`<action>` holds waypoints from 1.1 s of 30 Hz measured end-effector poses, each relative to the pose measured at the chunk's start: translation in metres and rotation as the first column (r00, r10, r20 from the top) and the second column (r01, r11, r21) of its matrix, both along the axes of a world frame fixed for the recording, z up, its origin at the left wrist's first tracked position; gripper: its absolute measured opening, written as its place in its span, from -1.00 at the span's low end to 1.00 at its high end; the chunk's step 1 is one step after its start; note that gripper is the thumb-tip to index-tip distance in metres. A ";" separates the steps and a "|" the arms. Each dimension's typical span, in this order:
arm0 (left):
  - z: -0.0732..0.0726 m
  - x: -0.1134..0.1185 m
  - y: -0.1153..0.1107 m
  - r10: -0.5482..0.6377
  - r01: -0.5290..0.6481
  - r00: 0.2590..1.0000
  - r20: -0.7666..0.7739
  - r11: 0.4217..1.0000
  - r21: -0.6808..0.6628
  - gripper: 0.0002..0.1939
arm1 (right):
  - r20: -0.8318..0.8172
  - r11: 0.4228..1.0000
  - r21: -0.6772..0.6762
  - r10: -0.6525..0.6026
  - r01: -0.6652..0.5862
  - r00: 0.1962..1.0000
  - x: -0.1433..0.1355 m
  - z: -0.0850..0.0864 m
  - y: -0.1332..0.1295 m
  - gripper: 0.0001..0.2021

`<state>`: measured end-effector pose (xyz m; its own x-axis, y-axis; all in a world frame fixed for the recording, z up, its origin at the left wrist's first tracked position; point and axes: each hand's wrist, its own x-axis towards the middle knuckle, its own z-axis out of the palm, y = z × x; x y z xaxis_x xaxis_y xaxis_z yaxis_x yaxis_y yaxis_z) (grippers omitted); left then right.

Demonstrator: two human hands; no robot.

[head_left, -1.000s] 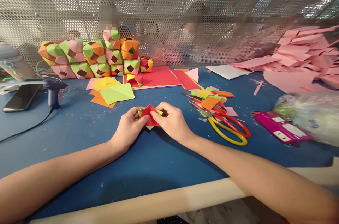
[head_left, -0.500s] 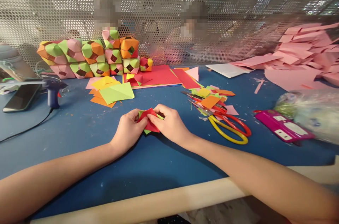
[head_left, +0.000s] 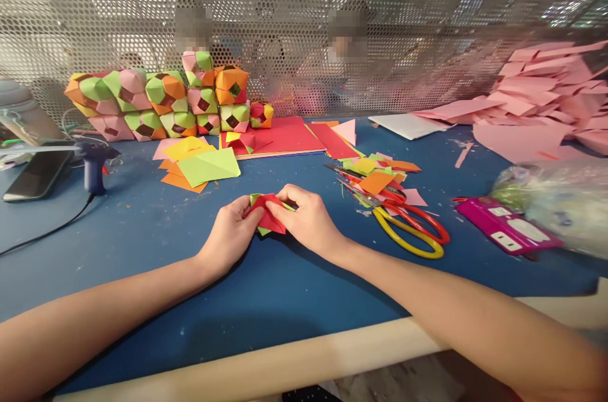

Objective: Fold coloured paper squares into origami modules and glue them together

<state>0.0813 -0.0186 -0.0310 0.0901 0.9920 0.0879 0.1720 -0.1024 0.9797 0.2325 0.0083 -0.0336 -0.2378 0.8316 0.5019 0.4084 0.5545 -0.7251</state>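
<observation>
A small folded paper piece (head_left: 272, 217), red on top with green corners showing at its edges, is held between both hands just above the blue table. My left hand (head_left: 234, 225) grips its left side, thumb on the red face. From the right, my right hand (head_left: 304, 215) pinches it, thumb pressed on the red paper near the middle. The fingers behind the paper are partly hidden. Beyond the left hand lie loose green (head_left: 209, 166) and orange paper sheets (head_left: 183, 182).
Stacked folded-paper balls (head_left: 166, 93) stand at the back left. Scissors with yellow and red handles (head_left: 411, 231) lie right of my hands, among paper scraps (head_left: 377, 182). A glue gun (head_left: 94, 168) stands left, a magenta packet (head_left: 506, 225) right. Pink paper strips (head_left: 536, 92) pile up behind.
Both hands stay in nearly the same place with the paper piece. Its red face has shifted slightly, and the right thumb sits a touch higher.
</observation>
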 end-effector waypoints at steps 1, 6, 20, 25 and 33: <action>0.001 0.000 0.000 -0.010 0.010 1.000 0.024 1.000 -0.002 -0.84 | 0.009 1.000 0.004 0.009 -0.009 1.000 0.001 0.000 0.001 -0.80; 0.000 -0.001 0.003 0.010 -0.003 0.995 0.100 0.998 -0.064 -0.85 | 0.021 0.994 -0.023 0.105 -0.105 0.994 0.004 0.003 0.001 -0.89; -0.004 -0.002 0.009 0.105 -0.079 0.948 0.301 0.992 -0.097 -0.76 | 0.071 0.994 -0.101 0.035 -0.027 0.997 0.005 -0.001 0.003 -0.74; -0.005 -0.003 0.009 0.131 -0.108 0.953 0.272 0.989 -0.097 -0.78 | 0.091 0.990 -0.138 0.013 0.000 0.996 0.005 0.000 0.003 -0.73; -0.003 -0.001 0.009 0.161 -0.129 0.940 0.300 0.984 -0.122 -0.79 | 0.048 0.966 -0.255 0.064 -0.050 0.997 0.004 -0.001 0.005 -0.72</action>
